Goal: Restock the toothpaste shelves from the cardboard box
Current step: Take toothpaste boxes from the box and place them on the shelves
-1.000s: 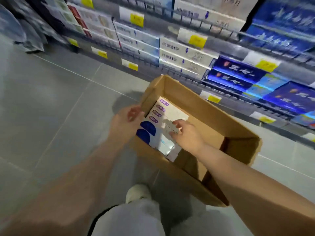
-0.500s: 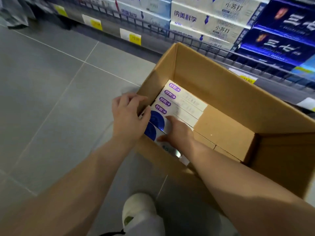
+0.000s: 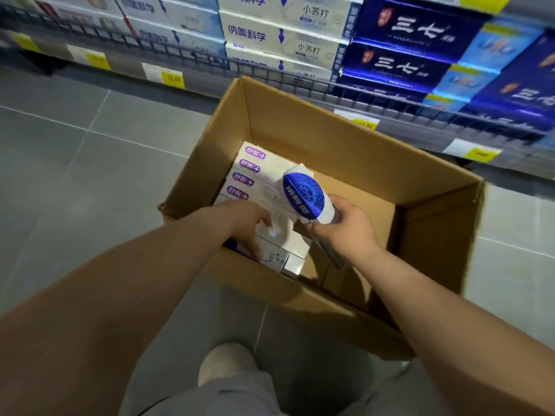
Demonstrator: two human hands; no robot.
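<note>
An open cardboard box [image 3: 336,136] stands on the floor before the toothpaste shelf [image 3: 300,76]. Several white toothpaste cartons with purple logos [image 3: 249,172] lie stacked in its left half. My right hand [image 3: 345,229] grips a white carton with a blue round mark [image 3: 304,195], lifted and tilted above the stack. My left hand [image 3: 249,226] reaches into the box, fingers curled over the near cartons [image 3: 279,253]; whether it grips one I cannot tell.
White cartons [image 3: 282,34] and dark blue cartons [image 3: 405,46] fill the low shelf behind a wire rail. Yellow price tags [image 3: 172,78] line its edge. Grey tiled floor [image 3: 75,175] lies to the left. My shoe [image 3: 225,364] is near the box.
My right hand has pulled the blue-marked carton up out of the stack. My left hand has moved from the box's left wall down onto the near cartons. The camera came closer.
</note>
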